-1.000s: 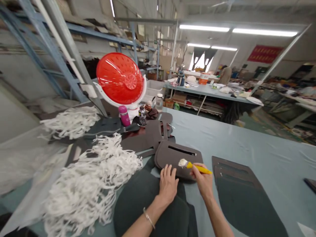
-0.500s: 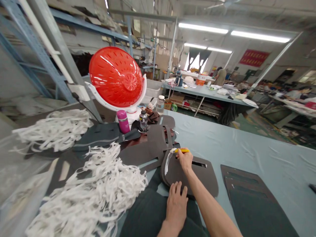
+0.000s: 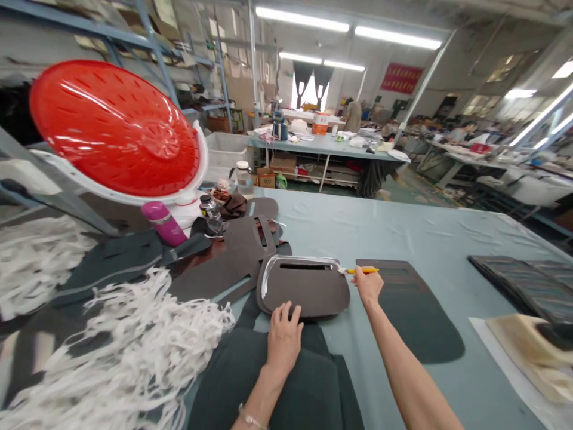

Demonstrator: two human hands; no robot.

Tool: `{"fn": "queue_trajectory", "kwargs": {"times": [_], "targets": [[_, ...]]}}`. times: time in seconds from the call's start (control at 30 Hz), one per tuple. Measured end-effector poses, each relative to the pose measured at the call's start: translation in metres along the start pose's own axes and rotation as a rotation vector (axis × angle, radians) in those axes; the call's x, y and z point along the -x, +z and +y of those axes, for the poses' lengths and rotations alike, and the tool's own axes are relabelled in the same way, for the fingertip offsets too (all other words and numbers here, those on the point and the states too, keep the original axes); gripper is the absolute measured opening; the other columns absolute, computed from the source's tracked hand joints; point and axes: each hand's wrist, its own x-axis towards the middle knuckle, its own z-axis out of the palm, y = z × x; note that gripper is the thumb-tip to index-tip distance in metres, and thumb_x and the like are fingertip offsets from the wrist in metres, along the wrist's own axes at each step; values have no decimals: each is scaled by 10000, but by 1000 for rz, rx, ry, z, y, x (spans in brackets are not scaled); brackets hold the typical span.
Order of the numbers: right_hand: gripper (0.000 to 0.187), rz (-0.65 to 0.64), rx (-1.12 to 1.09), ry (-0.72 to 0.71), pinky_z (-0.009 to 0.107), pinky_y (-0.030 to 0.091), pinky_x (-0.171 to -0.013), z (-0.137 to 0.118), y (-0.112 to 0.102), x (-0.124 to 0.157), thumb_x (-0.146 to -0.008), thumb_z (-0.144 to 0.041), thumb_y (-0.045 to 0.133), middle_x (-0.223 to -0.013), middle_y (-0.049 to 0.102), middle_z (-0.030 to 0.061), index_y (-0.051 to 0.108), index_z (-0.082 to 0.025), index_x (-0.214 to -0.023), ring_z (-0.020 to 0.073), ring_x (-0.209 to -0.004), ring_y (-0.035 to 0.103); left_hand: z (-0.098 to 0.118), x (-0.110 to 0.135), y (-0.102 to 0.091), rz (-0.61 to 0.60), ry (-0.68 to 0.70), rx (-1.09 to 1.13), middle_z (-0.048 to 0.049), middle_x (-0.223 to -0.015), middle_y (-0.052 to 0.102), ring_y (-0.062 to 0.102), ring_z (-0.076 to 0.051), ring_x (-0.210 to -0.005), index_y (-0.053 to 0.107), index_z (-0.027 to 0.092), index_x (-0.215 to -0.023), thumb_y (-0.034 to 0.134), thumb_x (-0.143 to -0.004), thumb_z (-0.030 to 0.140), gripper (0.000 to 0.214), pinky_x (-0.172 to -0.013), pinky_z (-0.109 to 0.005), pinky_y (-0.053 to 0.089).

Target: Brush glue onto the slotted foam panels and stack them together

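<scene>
At the right hand: the right hand reaches out over the tabletop on a nearly straight arm, its fingers pinched around a yellow-handled brush.
At the brush: its long axis runs left to right and nearly level. The bristle end points left and touches the far right corner of the grey panel, and the handle points right.
At the left hand: the left hand lies flat, palm down, with its fingers close together, pressing on the panel's near edge. A thin bracelet shows at the wrist.
On the panel: it lies flat with a slot near its far edge, and a white glue line follows its left and far edges.
Around the panel: dark green pieces lie under it on the near side, another dark panel lies just to the right, and more grey cut-outs overlap to the left.
Across the tabletop: a pale blue-grey cover, with white strips heaped at the left, a red fan and a pink bottle behind them, and stacked dark panels at the far right.
Beyond, the room: a workshop with strip lights, blue shelving, a far table loaded with goods and a red banner on the back wall.
</scene>
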Motion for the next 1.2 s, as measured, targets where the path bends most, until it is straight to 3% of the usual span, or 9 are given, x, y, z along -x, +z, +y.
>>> {"fn": "queue_trajectory", "kwargs": {"times": [0.27, 0.37, 0.53, 0.63, 0.8, 0.9, 0.97, 1.13, 1.2], "targets": [[205, 76, 96, 26, 260, 397, -594, 31, -54, 105, -726, -365, 500, -462, 595, -3, 580, -205, -626, 180, -514, 575, -3, -9, -13, -88, -63, 192, -101, -1214, 546, 479, -244, -1121, 541, 218, -1169, 473, -850, 328, 344, -992, -450, 390], [243, 12, -39, -98, 250, 403, -574, 5, -29, 151, -771, -416, 505, -534, 610, -2, 576, -206, -672, 162, -523, 567, -22, -31, -25, -158, -248, 417, -87, -1118, 621, 560, -196, -1050, 508, 203, -1188, 374, -887, 421, 395, -948, -370, 426], [252, -409, -335, -308, 222, 438, -547, -50, 35, 214, -805, -439, 502, -604, 618, -14, 598, -215, -740, 127, -510, 566, -55, -62, -33, -179, -414, 503, -106, -1107, 652, 599, -183, -1040, 472, 186, -1191, 297, -904, 445, 425, -916, -343, 430], [261, -384, -284, -280, 219, 436, -544, -37, 32, 208, -804, -447, 513, -578, 614, -13, 601, -211, -735, 132, -505, 573, -63, -64, -30, -204, -405, 482, -105, -1092, 662, 595, -190, -1052, 487, 190, -1161, 314, -904, 412, 382, -933, -350, 411], [284, -74, -40, -161, 228, 429, -560, 38, -42, 138, -767, -468, 549, -540, 610, -8, 623, -193, -752, 151, -500, 589, -60, -57, -29, -222, -347, 396, -85, -1132, 636, 565, -198, -1077, 479, 204, -1180, 267, -920, 379, 378, -945, -357, 396], [296, 114, 31, -102, 235, 432, -569, 45, -57, 107, -748, -471, 562, -546, 618, 0, 631, -183, -749, 158, -507, 595, -47, -53, -29, -174, -202, 231, -85, -1100, 614, 549, -211, -1038, 508, 212, -1182, 269, -921, 370, 387, -926, -371, 407], [312, 87, -55, -141, 234, 444, -594, 20, -35, 104, -764, -479, 547, -612, 648, 11, 637, -180, -772, 157, -552, 609, -36, -47, -26, -121, -103, 104, -86, -1062, 591, 532, -217, -1008, 542, 227, -1163, 319, -910, 370, 366, -910, -379, 419], [307, -235, -377, -334, 231, 473, -666, -77, 77, 140, -800, -461, 512, -800, 693, 31, 657, -195, -853, 144, -660, 614, -25, -36, -13, -46, -51, -94, -92, -1115, 531, 487, -229, -1030, 564, 234, -1138, 402, -883, 283, 306, -861, -378, 456], [286, -318, -405, -367, 231, 474, -679, -90, 104, 146, -799, -445, 515, -820, 699, 24, 663, -209, -864, 143, -677, 617, -27, -35, -10, -64, -48, -105, -88, -1109, 528, 487, -221, -1020, 571, 226, -1122, 393, -884, 257, 299, -854, -368, 461]]}}
